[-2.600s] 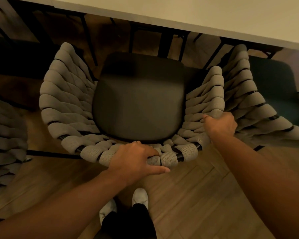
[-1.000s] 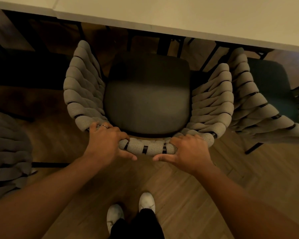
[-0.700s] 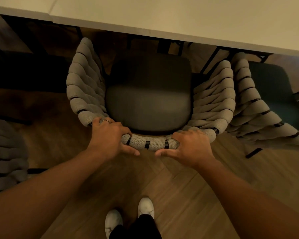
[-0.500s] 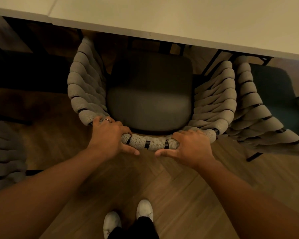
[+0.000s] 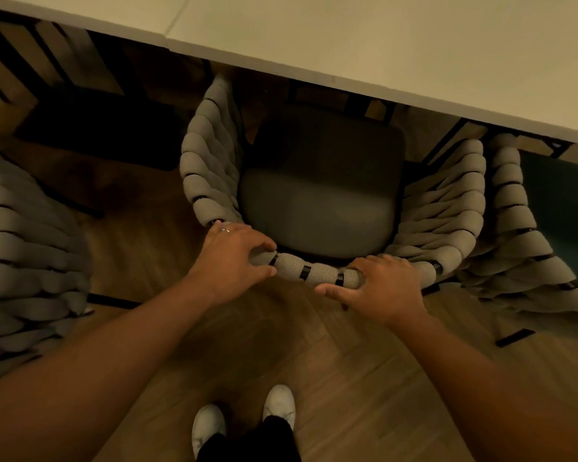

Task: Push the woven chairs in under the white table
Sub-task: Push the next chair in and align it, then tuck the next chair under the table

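Middle woven chair [image 5: 211, 168]: stands on the wooden floor [image 5: 314, 345] facing the white bench [image 5: 381, 38]; the front tip of its arm reaches the bench's edge, while the dark seat cushion [image 5: 321, 195] and curved back are out in the open.
Left grip [image 5: 229, 258]: clenched round the back rail's left part, thumb on the near side; a ring [image 5: 225, 230] shows on one finger.
Right grip [image 5: 381, 288]: grasping the same rail further right, fingers over the top, thumb below.
Right woven chair [image 5: 514, 235]: just beside the middle one, angled towards the bench.
Left woven chair [image 5: 24, 255]: well apart, at the frame's edge.
White shoes [image 5: 211, 425]: on the floor behind the chair.
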`<action>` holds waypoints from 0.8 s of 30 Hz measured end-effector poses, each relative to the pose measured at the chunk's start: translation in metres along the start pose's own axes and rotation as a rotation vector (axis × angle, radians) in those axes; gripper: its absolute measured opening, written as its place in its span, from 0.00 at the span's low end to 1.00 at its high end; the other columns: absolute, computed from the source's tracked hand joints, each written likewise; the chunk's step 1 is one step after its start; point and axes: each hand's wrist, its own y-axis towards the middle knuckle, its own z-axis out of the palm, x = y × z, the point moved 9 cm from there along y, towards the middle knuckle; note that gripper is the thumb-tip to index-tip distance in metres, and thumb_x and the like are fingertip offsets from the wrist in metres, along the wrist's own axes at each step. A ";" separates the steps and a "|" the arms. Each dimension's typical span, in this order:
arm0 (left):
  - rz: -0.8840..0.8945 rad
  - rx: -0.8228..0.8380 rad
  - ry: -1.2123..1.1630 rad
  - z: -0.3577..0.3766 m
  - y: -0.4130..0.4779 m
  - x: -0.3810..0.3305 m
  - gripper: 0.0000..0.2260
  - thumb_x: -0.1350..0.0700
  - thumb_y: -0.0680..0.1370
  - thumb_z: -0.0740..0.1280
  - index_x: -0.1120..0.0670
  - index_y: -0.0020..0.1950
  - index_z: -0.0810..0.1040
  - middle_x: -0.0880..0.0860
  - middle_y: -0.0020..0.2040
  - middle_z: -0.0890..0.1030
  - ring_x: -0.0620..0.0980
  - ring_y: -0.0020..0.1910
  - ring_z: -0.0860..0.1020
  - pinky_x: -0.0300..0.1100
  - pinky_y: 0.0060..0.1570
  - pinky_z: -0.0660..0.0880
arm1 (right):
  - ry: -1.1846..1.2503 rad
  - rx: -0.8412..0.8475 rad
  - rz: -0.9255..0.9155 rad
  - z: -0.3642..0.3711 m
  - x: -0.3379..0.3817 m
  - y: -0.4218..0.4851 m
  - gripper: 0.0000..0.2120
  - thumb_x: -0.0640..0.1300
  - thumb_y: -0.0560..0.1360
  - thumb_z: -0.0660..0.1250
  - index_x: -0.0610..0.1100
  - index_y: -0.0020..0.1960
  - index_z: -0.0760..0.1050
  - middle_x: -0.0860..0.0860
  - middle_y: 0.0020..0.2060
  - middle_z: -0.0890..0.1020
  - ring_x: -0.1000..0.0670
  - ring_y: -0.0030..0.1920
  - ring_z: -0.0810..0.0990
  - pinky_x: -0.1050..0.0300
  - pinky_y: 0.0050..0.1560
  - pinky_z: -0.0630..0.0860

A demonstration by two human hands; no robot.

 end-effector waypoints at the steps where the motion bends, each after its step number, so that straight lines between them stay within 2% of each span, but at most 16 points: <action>1: -0.006 -0.026 -0.049 -0.003 -0.005 0.001 0.18 0.43 0.72 0.71 0.42 0.61 0.77 0.43 0.61 0.78 0.46 0.67 0.69 0.57 0.71 0.60 | 0.009 0.013 0.009 0.001 -0.001 -0.001 0.42 0.88 0.62 0.43 0.56 0.43 0.78 0.60 0.34 0.75 0.55 0.40 0.74 0.51 0.50 0.74; 3: -0.046 -0.064 -0.155 -0.010 -0.018 0.006 0.17 0.47 0.72 0.72 0.45 0.60 0.78 0.45 0.62 0.78 0.44 0.65 0.70 0.48 0.68 0.67 | 0.023 0.033 0.023 0.001 0.002 -0.004 0.40 0.87 0.64 0.45 0.58 0.48 0.78 0.61 0.38 0.77 0.55 0.44 0.75 0.50 0.55 0.71; 5: -0.087 -0.079 -0.212 -0.015 -0.034 0.011 0.16 0.48 0.73 0.72 0.46 0.61 0.78 0.45 0.60 0.78 0.43 0.62 0.72 0.39 0.63 0.69 | 0.051 0.010 0.015 -0.002 0.011 -0.010 0.37 0.83 0.68 0.50 0.58 0.56 0.78 0.59 0.45 0.80 0.53 0.50 0.76 0.48 0.58 0.68; 9: -0.133 -0.037 -0.295 -0.022 -0.075 0.025 0.13 0.49 0.75 0.71 0.47 0.59 0.78 0.43 0.56 0.80 0.39 0.55 0.76 0.41 0.59 0.75 | 0.157 -0.048 -0.039 -0.013 0.056 -0.022 0.23 0.64 0.75 0.65 0.56 0.66 0.75 0.55 0.59 0.80 0.50 0.60 0.75 0.46 0.62 0.65; 12: -0.155 -0.022 -0.324 -0.030 -0.109 0.042 0.11 0.49 0.75 0.70 0.45 0.57 0.79 0.41 0.52 0.80 0.37 0.51 0.77 0.38 0.54 0.77 | 0.237 -0.126 -0.058 -0.030 0.106 -0.033 0.20 0.55 0.77 0.67 0.53 0.67 0.74 0.53 0.63 0.79 0.48 0.63 0.73 0.45 0.62 0.66; 16: -0.177 -0.064 -0.336 -0.052 -0.166 0.069 0.11 0.49 0.75 0.70 0.46 0.57 0.79 0.40 0.48 0.79 0.35 0.47 0.77 0.31 0.46 0.74 | 0.319 -0.113 -0.129 -0.036 0.187 -0.057 0.21 0.52 0.78 0.67 0.52 0.70 0.72 0.50 0.66 0.77 0.48 0.67 0.71 0.44 0.69 0.64; 18: -0.196 -0.104 -0.342 -0.065 -0.204 0.089 0.10 0.48 0.75 0.71 0.46 0.56 0.80 0.41 0.47 0.80 0.36 0.46 0.77 0.31 0.46 0.75 | 0.334 -0.084 -0.189 -0.032 0.235 -0.076 0.21 0.52 0.79 0.66 0.52 0.71 0.72 0.50 0.68 0.76 0.48 0.69 0.70 0.41 0.71 0.64; 24: -0.253 -0.200 -0.369 -0.100 -0.307 0.157 0.09 0.50 0.74 0.72 0.48 0.53 0.82 0.43 0.44 0.82 0.37 0.44 0.79 0.36 0.48 0.78 | 0.311 -0.037 -0.301 -0.008 0.351 -0.137 0.19 0.50 0.79 0.67 0.51 0.69 0.74 0.50 0.66 0.77 0.47 0.66 0.73 0.45 0.63 0.65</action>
